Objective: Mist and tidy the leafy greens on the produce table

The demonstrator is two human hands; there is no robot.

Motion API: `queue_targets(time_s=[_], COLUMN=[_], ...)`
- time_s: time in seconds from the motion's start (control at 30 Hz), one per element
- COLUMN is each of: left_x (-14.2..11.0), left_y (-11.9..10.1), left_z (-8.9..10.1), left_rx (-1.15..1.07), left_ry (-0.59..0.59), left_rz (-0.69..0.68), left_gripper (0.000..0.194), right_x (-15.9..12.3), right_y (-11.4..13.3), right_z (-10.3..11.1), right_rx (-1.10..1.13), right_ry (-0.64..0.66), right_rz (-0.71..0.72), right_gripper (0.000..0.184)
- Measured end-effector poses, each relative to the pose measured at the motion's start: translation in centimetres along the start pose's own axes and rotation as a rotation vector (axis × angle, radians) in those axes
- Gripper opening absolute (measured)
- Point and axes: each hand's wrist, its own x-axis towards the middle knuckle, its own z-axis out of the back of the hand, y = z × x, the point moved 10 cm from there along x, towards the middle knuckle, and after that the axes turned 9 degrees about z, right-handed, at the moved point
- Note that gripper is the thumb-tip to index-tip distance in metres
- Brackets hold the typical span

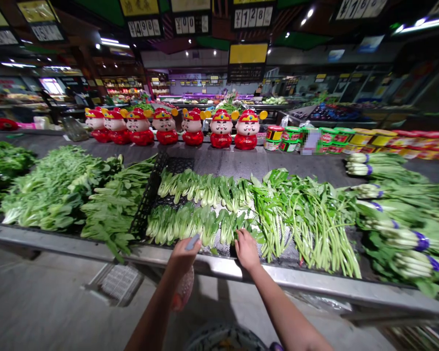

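Note:
My left hand (183, 254) is closed around a small flat grey thing (192, 242), just over the metal front edge of the vegetable stand. What kind of thing it is, I cannot make out. Behind that hand lies the front row of bok choy (183, 222), with leaves up and pale stems toward me. My right hand (247, 249) reaches to the right end of this row, its fingers bent onto a bok choy (243, 222); the fingertips are partly hidden among the leaves. A second bok choy row (205, 189) lies farther back.
Long-stemmed greens (307, 219) lie right of the bok choy, then purple-banded bundles (417, 239). A black crate wall (146, 200) stands at the left, beside more leafy greens (54, 190). Red figurine jars (221, 129) and stacked tins (329, 139) line the back. The metal rim (296, 278) runs in front.

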Motion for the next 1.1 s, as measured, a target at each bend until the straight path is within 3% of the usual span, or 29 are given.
queue_targets(time_s=[0.23, 0.37, 0.43, 0.57, 0.73, 0.83, 0.93, 1.1], left_x=[-1.3, -1.9, -1.7, -1.4, -2.0, -2.0, -1.4, -0.4], left_y=[-2.2, -4.5, -4.9, -4.3, -3.5, -2.9, -2.2, -1.2], left_z=[-0.9, -1.7, -2.0, -1.9, -1.8, -1.3, -0.1, 2.2], left_rx=[0.221, 0.2, 0.111, -0.098, -0.175, -0.207, -0.203, 0.001], left_ry=[0.007, 0.097, 0.187, 0.308, 0.406, 0.387, 0.288, 0.116], left_rz=[-0.211, -0.308, -0.221, 0.088, 0.243, 0.27, 0.248, 0.094], left_gripper=[0.023, 0.022, 0.019, 0.026, 0.03, 0.03, 0.027, 0.015], right_x=[-0.2, -0.2, -0.2, -0.1, -0.1, -0.2, -0.2, -0.2], right_y=[-0.1, -0.3, -0.4, -0.3, -0.3, -0.2, -0.1, -0.1], right_z=[0.0, -0.2, -0.3, -0.5, -0.5, -0.4, -0.4, -0.5], right_rx=[0.027, 0.021, 0.014, 0.008, 0.003, -0.002, -0.005, -0.007], right_ry=[-0.015, -0.025, -0.027, -0.018, -0.015, -0.012, -0.011, -0.007], right_rz=[-0.008, -0.013, -0.019, -0.003, 0.002, 0.003, 0.007, 0.026], right_gripper=[0.044, 0.043, 0.042, 0.042, 0.041, 0.041, 0.041, 0.042])
